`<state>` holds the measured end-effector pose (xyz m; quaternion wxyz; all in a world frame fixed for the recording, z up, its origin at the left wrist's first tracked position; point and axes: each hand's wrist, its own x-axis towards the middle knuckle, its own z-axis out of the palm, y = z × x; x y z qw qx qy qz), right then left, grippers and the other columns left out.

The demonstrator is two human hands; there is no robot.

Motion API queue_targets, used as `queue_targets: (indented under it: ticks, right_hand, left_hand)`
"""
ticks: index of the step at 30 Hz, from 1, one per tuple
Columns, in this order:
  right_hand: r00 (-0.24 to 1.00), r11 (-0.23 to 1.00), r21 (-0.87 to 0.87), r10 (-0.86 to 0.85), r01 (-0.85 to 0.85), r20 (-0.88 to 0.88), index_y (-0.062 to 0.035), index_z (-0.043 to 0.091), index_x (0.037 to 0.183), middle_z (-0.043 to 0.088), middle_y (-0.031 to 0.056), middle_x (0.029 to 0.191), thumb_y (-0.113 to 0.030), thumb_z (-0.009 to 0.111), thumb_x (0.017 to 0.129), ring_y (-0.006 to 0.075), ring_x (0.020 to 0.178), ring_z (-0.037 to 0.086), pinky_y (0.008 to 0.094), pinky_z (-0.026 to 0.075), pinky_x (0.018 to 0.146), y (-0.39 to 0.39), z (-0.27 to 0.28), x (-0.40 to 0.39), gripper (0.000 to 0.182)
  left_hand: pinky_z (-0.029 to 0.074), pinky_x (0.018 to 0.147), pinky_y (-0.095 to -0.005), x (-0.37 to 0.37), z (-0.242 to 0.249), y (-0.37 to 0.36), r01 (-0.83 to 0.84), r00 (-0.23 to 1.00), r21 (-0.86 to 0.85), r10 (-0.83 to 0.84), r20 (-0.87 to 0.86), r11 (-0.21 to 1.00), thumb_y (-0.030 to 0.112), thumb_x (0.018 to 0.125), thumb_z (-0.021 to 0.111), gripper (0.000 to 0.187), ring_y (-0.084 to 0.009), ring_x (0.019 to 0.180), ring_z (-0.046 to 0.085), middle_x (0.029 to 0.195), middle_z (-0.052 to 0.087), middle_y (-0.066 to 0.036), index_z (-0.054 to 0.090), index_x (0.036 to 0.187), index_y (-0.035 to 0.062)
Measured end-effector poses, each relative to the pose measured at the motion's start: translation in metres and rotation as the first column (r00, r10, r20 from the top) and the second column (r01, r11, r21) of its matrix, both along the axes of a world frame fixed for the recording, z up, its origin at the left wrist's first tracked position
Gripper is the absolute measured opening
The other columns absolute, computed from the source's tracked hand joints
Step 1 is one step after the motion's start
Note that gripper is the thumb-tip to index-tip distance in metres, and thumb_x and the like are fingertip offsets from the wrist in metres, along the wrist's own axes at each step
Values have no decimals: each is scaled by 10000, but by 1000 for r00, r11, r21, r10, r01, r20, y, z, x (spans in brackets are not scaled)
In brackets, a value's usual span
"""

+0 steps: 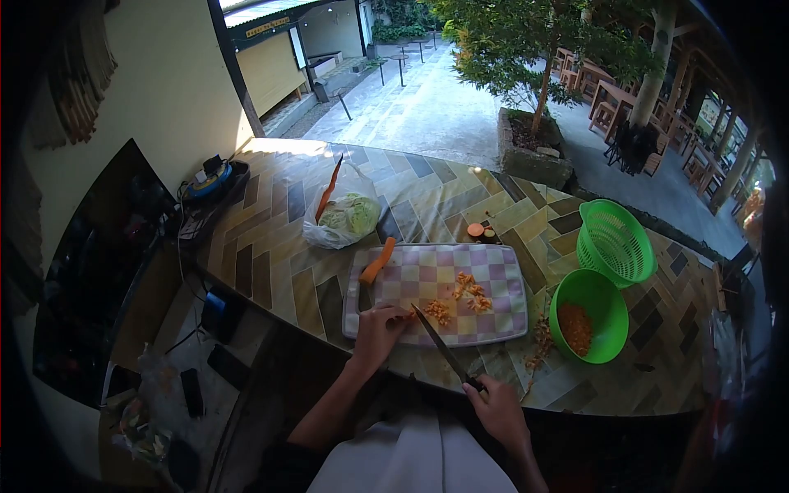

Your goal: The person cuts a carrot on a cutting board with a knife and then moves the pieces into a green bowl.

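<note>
My right hand (498, 408) is closed round the handle of a knife (445, 349), its blade pointing up and left over the checkered board (398, 283). The tip of the blade is close to my left hand (383, 332), whose fingers are pinched on a small piece of carrot (410, 314), mostly hidden by them. Beside the blade lies a pile of chopped carrot (438, 311). More chopped bits (471, 293) are scattered to the right on the board. A longer carrot piece (377, 261) rests across the board's upper left edge.
A green bowl (614, 326) with orange bits stands right of the board, a green colander (622, 241) behind it. Peelings (538, 343) lie beside the bowl. At the back left is a plastic bag (328, 236) with cabbage (352, 214) and a carrot (330, 189).
</note>
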<state>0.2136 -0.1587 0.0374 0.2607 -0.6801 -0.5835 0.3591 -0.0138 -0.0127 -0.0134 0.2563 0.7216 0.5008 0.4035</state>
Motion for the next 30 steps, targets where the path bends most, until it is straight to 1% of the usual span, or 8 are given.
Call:
queue_targets:
  ticks: [5, 9, 12, 18, 21, 24, 27, 30]
  right_hand:
    - [1000, 999, -31, -21, 20, -7, 58, 662, 977, 644, 262, 758, -301, 643, 944, 431, 749, 652, 441, 468, 642, 0, 4, 1, 361]
    - [1000, 1000, 9, -17, 17, 1, 60, 665, 975, 638, 244, 731, -286, 644, 946, 394, 695, 646, 423, 465, 628, -1, -2, 4, 348]
    - [1000, 1000, 28, -7, 7, -8, 64, 665, 969, 628, 222, 693, -272, 645, 948, 350, 640, 634, 402, 459, 605, -2, -2, 5, 337]
    - [999, 1000, -2, -21, 21, -45, 54, 660, 932, 611, 154, 609, -276, 645, 955, 238, 558, 627, 364, 446, 546, -6, -2, 8, 331]
    - [998, 1000, -8, -20, 20, -52, 44, 653, 907, 606, 122, 591, -281, 638, 962, 191, 547, 621, 347, 442, 531, -7, -4, 10, 330]
    - [997, 1000, -19, -21, 20, -74, 39, 645, 891, 598, 97, 582, -283, 630, 970, 163, 538, 604, 330, 436, 523, -7, -1, 11, 331]
    - [996, 999, -39, -21, 17, -84, 36, 640, 882, 586, 77, 573, -280, 627, 974, 140, 526, 582, 314, 427, 516, -5, 0, 12, 330]
    - [995, 999, -51, -20, 15, -97, 36, 640, 878, 581, 69, 569, -275, 626, 975, 131, 521, 570, 308, 421, 511, -3, 3, 12, 326]
  left_hand:
    - [556, 758, -324, -1, 3, 2, 32, 999, 17, -32, -14, 999, -17, 788, 721, 188, -258, 870, 697, 937, 721, -131, 751, 971, 8]
    - [558, 766, -322, -3, 16, 7, 44, 998, 26, -43, -34, 999, -13, 788, 726, 220, -259, 882, 691, 961, 727, -127, 757, 1003, 29]
    - [554, 749, -321, -1, 12, 20, 101, 994, 85, -104, 36, 991, 5, 794, 737, 237, -251, 868, 693, 967, 730, -138, 760, 1027, 42]
    - [549, 706, -293, 11, 19, 22, 32, 999, -136, -35, -19, 990, 58, 777, 782, 286, -215, 733, 712, 885, 747, -140, 750, 1062, 39]
    - [549, 692, -276, 9, 4, 27, 50, 995, -91, -42, 90, 995, 75, 782, 794, 286, -170, 722, 717, 858, 756, -116, 751, 1062, 38]
    - [550, 694, -277, 9, 6, 29, 85, 972, -282, -18, 234, 956, 85, 803, 788, 250, -133, 757, 717, 848, 757, -94, 757, 1046, 38]
    - [546, 708, -256, 3, 11, 30, 118, 956, -293, -28, 292, 949, 136, 832, 787, 203, -101, 770, 700, 884, 759, -87, 775, 1013, 48]
    - [550, 699, -306, -4, 20, 28, 16, 988, -176, 11, 152, 984, 71, 820, 770, 201, -159, 751, 721, 858, 754, -103, 756, 1014, 22]
